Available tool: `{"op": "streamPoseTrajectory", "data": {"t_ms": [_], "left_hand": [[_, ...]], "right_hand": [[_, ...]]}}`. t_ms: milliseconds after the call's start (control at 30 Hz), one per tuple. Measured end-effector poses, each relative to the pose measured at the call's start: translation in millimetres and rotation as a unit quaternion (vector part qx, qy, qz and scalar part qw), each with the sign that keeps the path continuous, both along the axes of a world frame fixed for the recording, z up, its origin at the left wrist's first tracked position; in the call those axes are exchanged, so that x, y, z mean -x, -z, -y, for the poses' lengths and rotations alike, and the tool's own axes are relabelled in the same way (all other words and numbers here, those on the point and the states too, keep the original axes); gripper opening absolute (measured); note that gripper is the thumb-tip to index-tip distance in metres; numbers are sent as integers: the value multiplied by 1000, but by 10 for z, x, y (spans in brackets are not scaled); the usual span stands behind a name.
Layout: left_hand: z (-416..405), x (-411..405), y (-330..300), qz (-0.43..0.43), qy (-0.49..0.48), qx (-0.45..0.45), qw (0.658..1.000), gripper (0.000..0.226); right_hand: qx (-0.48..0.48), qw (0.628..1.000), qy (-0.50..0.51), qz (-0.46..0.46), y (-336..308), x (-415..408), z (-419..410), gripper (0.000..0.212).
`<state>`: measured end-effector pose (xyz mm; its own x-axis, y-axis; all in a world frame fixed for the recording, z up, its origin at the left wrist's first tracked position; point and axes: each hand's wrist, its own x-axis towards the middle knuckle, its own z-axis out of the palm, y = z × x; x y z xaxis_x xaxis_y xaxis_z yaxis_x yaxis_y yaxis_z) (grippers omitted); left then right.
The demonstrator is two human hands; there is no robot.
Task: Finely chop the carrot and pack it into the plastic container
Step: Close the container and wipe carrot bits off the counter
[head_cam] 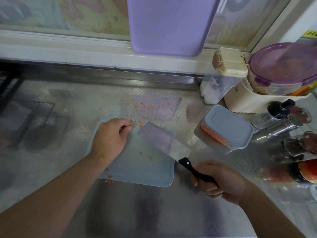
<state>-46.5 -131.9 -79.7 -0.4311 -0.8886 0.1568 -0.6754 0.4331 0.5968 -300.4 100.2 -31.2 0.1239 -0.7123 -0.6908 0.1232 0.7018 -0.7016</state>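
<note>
Right hand (221, 182) — grip round knife (164, 143)

The metal counter (51, 117) has open room on the left side and at the front edge. On the right it is crowded: a lidded plastic container (226, 127), a steel shaker (281, 121), glass jars (295, 148) and a cream bin (253, 100) stand close together. A purple tray (169, 24) leans at the back. Tiny carrot bits (140, 109) dot the middle, just past the blue cutting board (145, 172).
</note>
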Motion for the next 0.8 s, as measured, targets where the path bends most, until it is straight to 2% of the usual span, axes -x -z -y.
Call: {"op": "streamPoseTrajectory", "data": {"t_ms": [67, 167, 300, 367, 467, 633, 800], "left_hand": [[-25, -17, 33, -16, 0, -22, 1000, 17], [-87, -14, 43, -20, 13, -59, 998, 29], [-241, -34, 21, -24, 40, -58, 997, 17], [-295, -63, 40, -18, 38, -54, 998, 14], [-347, -95, 69, -9, 34, -49, 998, 15], [-353, -185, 72, -7, 3, -41, 999, 18], [-251, -351, 66, 4, -44, -28, 999, 20]], "right_hand": [[1, 997, 25, -72, -26, -14, -28, 47], [13, 961, 47, -271, -18, -43, -66, 42], [-1, 905, 53, -422, 107, -50, -138, 40], [-4, 864, 44, -502, 200, -93, -173, 44], [-25, 775, 20, -631, 310, -158, -212, 53], [-53, 682, -29, -728, 397, -164, -218, 51], [-61, 668, -14, -742, 391, -238, -137, 39]]}}
